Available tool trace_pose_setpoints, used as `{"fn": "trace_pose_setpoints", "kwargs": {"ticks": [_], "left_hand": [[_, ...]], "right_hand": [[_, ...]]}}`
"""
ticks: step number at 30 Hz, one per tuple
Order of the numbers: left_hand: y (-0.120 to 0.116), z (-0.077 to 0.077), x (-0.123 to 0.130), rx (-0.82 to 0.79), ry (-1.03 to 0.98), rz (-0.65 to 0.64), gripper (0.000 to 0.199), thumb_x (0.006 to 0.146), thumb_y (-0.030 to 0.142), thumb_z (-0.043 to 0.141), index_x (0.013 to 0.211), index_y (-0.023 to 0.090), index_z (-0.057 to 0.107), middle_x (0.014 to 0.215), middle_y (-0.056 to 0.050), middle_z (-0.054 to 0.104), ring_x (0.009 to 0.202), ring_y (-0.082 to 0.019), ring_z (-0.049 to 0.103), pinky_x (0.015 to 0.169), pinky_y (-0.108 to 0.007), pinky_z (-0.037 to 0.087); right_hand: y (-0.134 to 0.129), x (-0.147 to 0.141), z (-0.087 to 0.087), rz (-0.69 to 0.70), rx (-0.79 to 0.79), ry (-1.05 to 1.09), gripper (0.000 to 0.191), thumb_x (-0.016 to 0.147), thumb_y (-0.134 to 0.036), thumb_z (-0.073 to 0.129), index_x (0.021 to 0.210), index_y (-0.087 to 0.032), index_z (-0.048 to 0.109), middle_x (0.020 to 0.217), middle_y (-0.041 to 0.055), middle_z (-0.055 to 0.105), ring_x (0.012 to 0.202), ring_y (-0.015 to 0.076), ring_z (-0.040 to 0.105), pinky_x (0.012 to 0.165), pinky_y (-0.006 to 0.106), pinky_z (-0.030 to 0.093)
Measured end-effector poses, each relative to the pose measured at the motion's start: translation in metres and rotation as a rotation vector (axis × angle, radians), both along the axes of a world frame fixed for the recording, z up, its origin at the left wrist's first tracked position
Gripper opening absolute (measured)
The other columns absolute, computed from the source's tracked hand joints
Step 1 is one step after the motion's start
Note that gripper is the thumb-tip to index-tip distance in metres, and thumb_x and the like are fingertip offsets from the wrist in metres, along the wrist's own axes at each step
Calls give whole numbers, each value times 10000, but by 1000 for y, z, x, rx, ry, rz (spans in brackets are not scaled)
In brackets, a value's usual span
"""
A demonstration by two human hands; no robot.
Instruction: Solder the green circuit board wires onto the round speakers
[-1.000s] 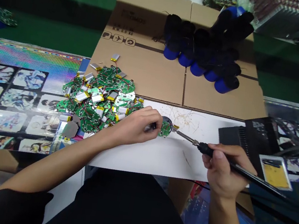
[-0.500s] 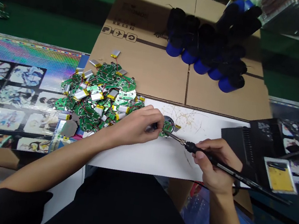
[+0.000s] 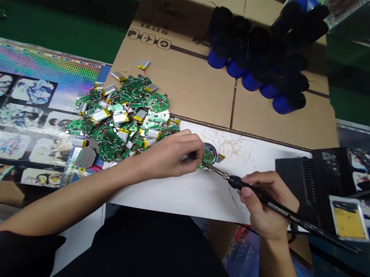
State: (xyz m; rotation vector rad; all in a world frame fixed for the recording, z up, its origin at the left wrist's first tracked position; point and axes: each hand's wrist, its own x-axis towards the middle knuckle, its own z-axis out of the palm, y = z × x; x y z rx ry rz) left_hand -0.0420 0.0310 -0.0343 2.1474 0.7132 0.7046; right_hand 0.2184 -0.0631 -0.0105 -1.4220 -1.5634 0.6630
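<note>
My right hand point(image 3: 268, 204) is closed round a soldering iron point(image 3: 251, 187), its metal tip angled left. That tip meets a small green circuit board point(image 3: 207, 157), which sits in a dark round housing point(image 3: 212, 148) on the white work surface point(image 3: 175, 198). At the board's left edge my left hand point(image 3: 182, 154) is pinched shut. Whatever lies between those fingertips is too small and covered to make out. A silver and yellow battery point(image 3: 220, 157) rests at the board's right side.
Left of my hand lies a heap of green circuit boards point(image 3: 113, 143) with batteries wired on. Several blue and black cylinders point(image 3: 251, 81) stand on a cardboard sheet point(image 3: 193, 88) behind. To the right are a black box point(image 3: 294, 175) and a tray with a yellow sponge point(image 3: 349, 220). Wire scraps point(image 3: 230, 143) litter the surface.
The view has shifted very slightly. Both hands, the iron and the board keep practically the same positions.
</note>
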Motion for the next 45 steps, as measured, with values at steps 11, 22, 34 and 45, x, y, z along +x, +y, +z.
{"fn": "trace_pose_setpoints", "kwargs": {"ticks": [11, 22, 34, 45], "left_hand": [[0, 0, 0, 7, -3, -11, 112, 957, 104, 577, 922, 209, 589, 967, -35, 702, 960, -208, 602, 898, -343, 483], [0, 1, -1, 19, 3, -15, 104, 976, 110, 573, 926, 200, 593, 965, -32, 694, 959, -202, 593, 903, -339, 480], [0, -3, 0, 45, -33, 1, 111, 972, 91, 600, 927, 191, 618, 996, -36, 716, 976, -194, 622, 901, -325, 491], [1, -6, -2, 103, -39, -14, 91, 1010, 142, 607, 934, 193, 616, 1020, -49, 723, 996, -204, 630, 910, -341, 495]], "right_hand": [[-1, 0, 1, 16, 20, -20, 73, 880, -275, 802, 913, -239, 748, 709, -6, 756, 544, 145, 703, 500, 233, 561], [-7, 10, -7, -64, 83, 55, 119, 873, -294, 857, 916, -220, 774, 754, -8, 749, 531, 117, 675, 473, 220, 535], [0, -39, -14, -95, 176, 213, 269, 1124, -436, 523, 1286, -265, 654, 1126, 84, 845, 773, 211, 837, 561, 325, 644], [9, -51, -38, 104, 292, -240, 406, 938, -121, 769, 1285, -269, 619, 1194, 88, 780, 1124, 265, 743, 963, 472, 644]]}}
